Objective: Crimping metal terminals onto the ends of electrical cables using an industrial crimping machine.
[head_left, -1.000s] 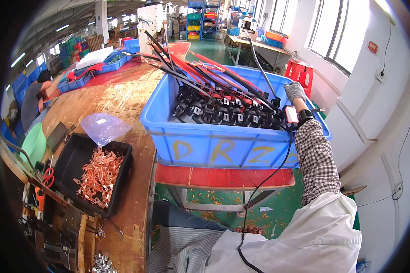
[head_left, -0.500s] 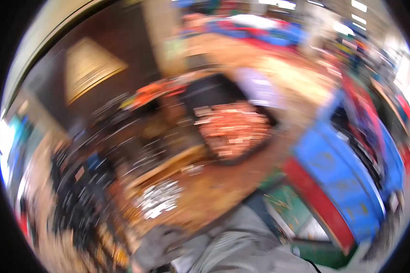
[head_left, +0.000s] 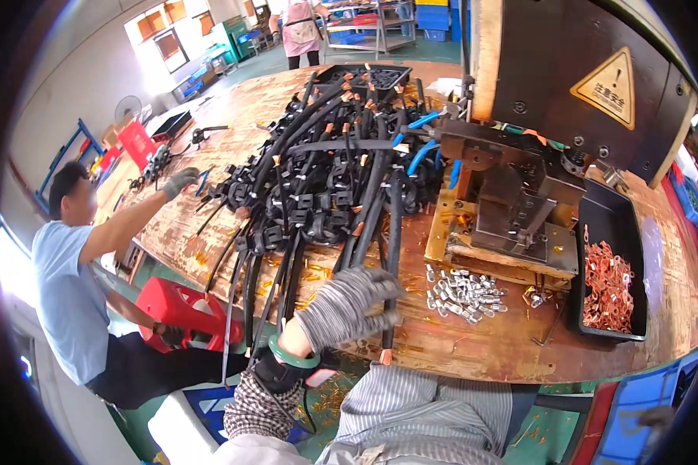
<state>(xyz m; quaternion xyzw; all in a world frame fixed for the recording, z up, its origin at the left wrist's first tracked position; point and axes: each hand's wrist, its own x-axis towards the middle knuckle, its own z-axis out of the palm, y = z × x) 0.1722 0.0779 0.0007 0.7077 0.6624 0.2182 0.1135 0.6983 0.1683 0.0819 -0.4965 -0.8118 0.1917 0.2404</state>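
Observation:
My left hand, in a grey striped knit glove, reaches over the near edge of the table. Its fingers are stretched out and apart across a thick black cable with a bare copper end; I cannot tell how firmly they touch it. Beyond lies a large heap of black cables and clamp-like parts. Far to the lower right, a dark blurred shape that looks like my gloved right hand is over a blue bin; its fingers are smeared. Silver terminal lugs lie in a pile right of my left hand.
A press machine with a yellow warning sign stands at the right. Beside it, a black tray holds copper lugs. A co-worker reaches over the table's left side near a red container. Another person stands beyond.
The view has swung left, bringing the cable heap and co-worker into the middle and left. My left hand has moved up from the lower edge to the black cable.

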